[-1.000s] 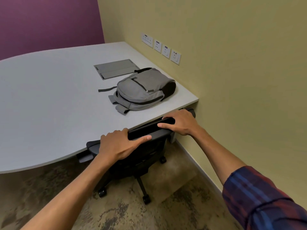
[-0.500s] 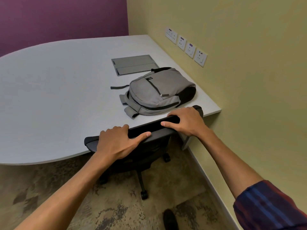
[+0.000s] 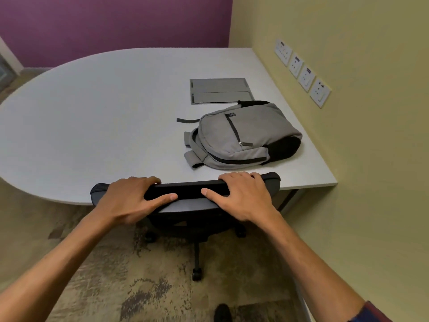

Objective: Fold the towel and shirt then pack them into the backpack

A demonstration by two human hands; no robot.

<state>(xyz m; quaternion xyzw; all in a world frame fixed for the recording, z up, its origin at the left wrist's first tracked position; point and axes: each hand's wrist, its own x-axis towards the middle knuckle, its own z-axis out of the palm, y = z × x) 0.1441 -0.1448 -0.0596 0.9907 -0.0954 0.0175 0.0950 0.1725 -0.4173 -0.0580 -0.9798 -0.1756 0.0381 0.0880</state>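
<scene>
A grey backpack [image 3: 243, 138] lies flat on the white table [image 3: 104, 117], near its right edge, zippers closed. In front of it stands a black office chair, and both hands grip the top of its backrest [image 3: 188, 191]. My left hand [image 3: 130, 198] holds the left part, fingers curled over the far side and thumb along the near side. My right hand [image 3: 241, 196] holds the right part the same way. No towel or shirt is in view.
A flat grey panel [image 3: 219, 90] is set into the table behind the backpack. Wall sockets [image 3: 301, 73] line the yellow wall on the right. The chair's wheeled base [image 3: 196, 273] stands on patterned carpet. A dark shoe tip [image 3: 222, 312] shows at the bottom.
The view has swung so the table and backpack sit more centrally. The chair backrest now lies level in front of me, farther left along the table edge. Both hands keep their grip.
</scene>
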